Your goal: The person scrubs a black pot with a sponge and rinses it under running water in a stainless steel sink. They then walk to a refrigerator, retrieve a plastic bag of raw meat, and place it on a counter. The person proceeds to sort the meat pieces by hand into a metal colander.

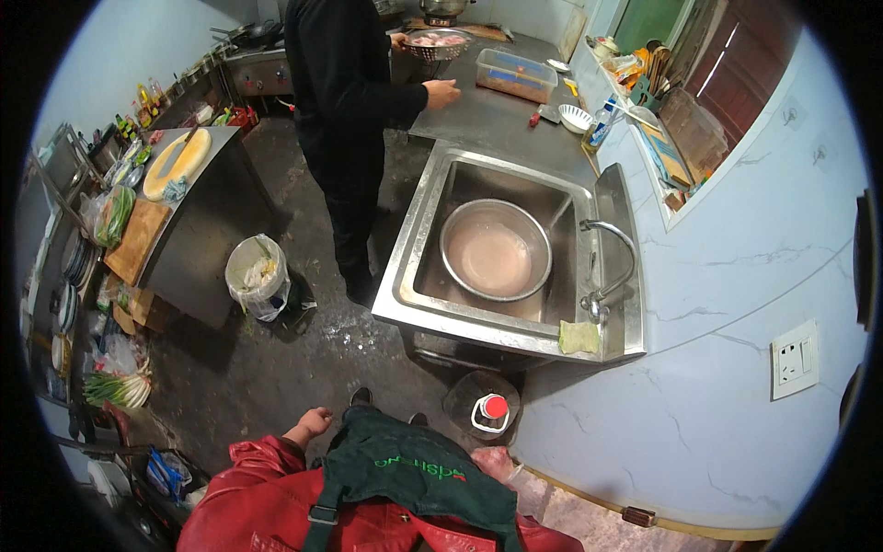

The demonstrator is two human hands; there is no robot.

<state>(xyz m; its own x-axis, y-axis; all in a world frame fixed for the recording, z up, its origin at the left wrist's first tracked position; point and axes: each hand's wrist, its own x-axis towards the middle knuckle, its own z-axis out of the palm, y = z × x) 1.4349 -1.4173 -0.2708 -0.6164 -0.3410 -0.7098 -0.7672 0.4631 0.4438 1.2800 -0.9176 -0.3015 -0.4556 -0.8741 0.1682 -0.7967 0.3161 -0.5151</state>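
My left hand [316,422] hangs beside the dark green apron [421,462], its fingers loosely bent, with nothing seen in it. My right hand is not in view. Before me stands a stainless-steel sink [407,269] with a round metal basin [495,250] inside it, holding cloudy pinkish water. A curved faucet [624,255] rises at the sink's right side, and a yellow-green sponge [579,337] lies on the near right corner. Near my feet is a large plastic jug with a red cap [494,406].
A person in black [338,90] stands beyond the sink, holding a colander of raw meat [437,43]. A lined waste bucket [257,274] stands on the floor. At left, a counter carries a round cutting board [196,155] with a cleaver. A plastic container [516,76] sits on the far counter.
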